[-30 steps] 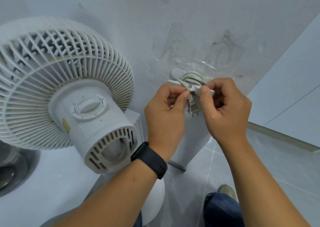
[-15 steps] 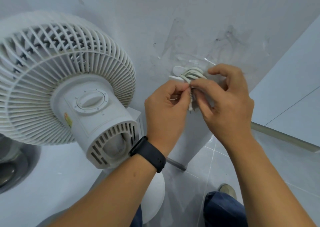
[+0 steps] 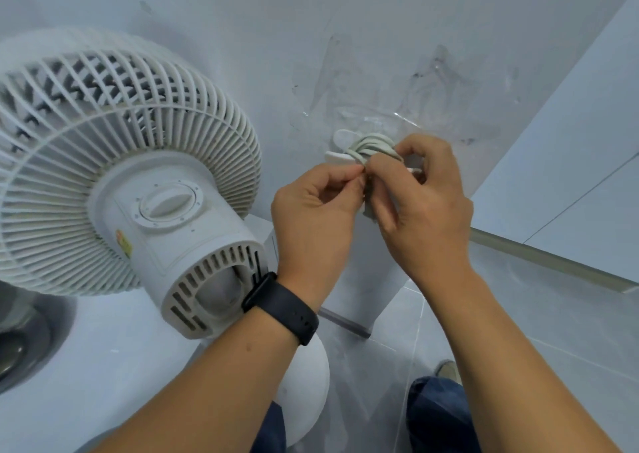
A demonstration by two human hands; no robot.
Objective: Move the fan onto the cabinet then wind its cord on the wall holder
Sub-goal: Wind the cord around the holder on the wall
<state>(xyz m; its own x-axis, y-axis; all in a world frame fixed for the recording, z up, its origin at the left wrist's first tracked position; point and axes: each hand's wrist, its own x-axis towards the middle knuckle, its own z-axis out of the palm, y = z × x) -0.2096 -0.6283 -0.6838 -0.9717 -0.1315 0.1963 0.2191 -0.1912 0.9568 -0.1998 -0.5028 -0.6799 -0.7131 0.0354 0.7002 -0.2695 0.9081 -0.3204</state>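
Your left hand, black band on wrist, pinches grey-white cord with thumb and forefinger just below white plastic wall holder. Your right hand curls fingers round same cord bundle, plug end mostly hidden behind it. Cord lies coiled in several loops on holder. White round-grilled plastic fan stands on white cabinet top, left of your hands.

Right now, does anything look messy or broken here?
Nothing looks broken. The wall around the cord holder has smudges and shiny leftover tape marks, so it looks dirty. The cord is bunched in uneven loops on it.
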